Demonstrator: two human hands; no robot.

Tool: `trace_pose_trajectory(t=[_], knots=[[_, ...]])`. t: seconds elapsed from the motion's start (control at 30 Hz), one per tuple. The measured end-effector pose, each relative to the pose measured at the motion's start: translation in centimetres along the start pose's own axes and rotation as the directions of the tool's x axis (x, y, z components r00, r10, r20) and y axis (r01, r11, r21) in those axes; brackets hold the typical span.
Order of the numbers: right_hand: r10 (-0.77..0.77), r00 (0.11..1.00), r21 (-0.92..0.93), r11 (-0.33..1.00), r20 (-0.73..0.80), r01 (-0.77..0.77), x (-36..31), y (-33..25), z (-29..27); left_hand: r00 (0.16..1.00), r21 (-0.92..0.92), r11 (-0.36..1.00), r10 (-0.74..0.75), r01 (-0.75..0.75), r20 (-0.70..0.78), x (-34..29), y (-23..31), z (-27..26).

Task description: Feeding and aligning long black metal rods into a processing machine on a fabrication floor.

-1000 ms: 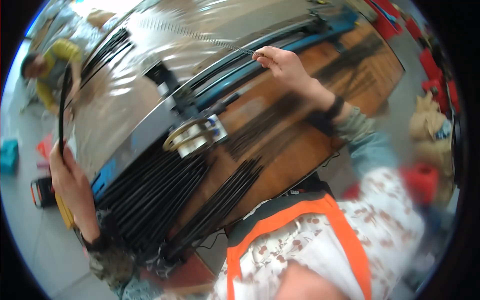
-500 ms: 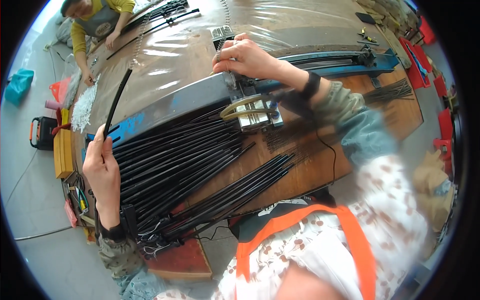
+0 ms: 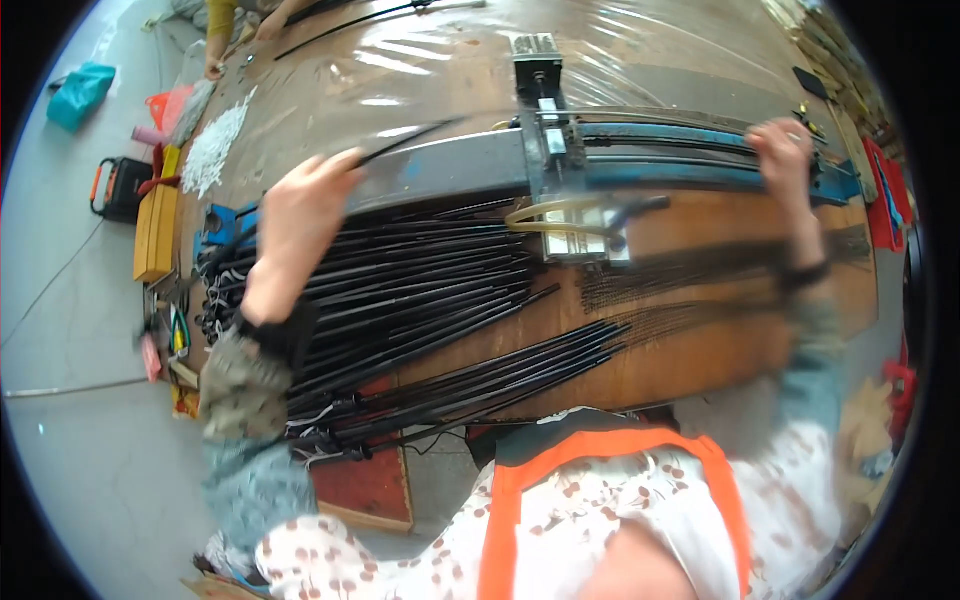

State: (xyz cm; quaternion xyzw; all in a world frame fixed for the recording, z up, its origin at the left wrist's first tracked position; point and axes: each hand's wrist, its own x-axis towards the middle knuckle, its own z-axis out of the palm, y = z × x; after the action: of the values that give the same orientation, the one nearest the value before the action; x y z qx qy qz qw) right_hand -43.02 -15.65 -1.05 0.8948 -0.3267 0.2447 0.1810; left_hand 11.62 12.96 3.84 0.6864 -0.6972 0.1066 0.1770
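left hand: pinching one thin black rod by its end, fingers closed round it, rod angled up toward 1 o'clock over the blue rail

right hand: curled over the far end of the blue rail at about 2 o'clock, fingers pressed down on it; blurry, so can't tell if anything's gripped underneath

rod's spot: lifted clear of the pile, tip just above the rail, near the metal clamp block at 12 o'clock

step in hand: looks like feeding a single rod into the rail jig, picked off the stack

next move: probably needs the rod levelled and lined up with the rail channel, right hand steadying the far end

pile: big heap of black rods fanned across the bench from 9 toward 3 o'clock, second bundle just below it

hard to see: right wrist smeared by motion, thin rods at 3 o'clock just streaks, rail channel itself not readable

cut off: someone else's hands at 11 o'clock, only partly in view
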Motion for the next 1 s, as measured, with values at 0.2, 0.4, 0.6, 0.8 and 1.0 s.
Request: trace_pose_trajectory(t=[0.2, 0.4, 0.6, 0.8, 1.0], knots=[[0.020, 1.000, -0.125, 0.992, -0.004, -0.020, -2.6, 3.4, -0.1, 0.969, -0.146, 0.958, 0.240, -0.245, -0.052, 7.8, 6.5, 8.4], [0.061, 0.998, -0.030, 0.998, -0.033, -0.062, -4.5, 4.6, 1.8, 0.986, -0.190, 0.970, 0.161, -0.150, 0.046, 6.6, 6.8, 9.1], [0.104, 0.992, 0.004, 0.995, -0.071, -0.104, -4.0, 4.0, 2.7, 0.993, -0.343, 0.931, 0.115, -0.122, -0.042, 6.4, 7.4, 9.6], [0.114, 0.993, -0.101, 0.988, -0.024, -0.116, -5.5, 3.2, 0.7, 0.989, -0.375, 0.915, 0.149, -0.146, -0.023, 6.6, 7.5, 9.8], [-0.039, 0.994, 0.027, 0.999, -0.100, 0.041, -3.6, -8.2, -2.8, 0.993, -0.172, 0.981, 0.102, -0.090, 0.063, 6.9, 7.8, 10.4]])
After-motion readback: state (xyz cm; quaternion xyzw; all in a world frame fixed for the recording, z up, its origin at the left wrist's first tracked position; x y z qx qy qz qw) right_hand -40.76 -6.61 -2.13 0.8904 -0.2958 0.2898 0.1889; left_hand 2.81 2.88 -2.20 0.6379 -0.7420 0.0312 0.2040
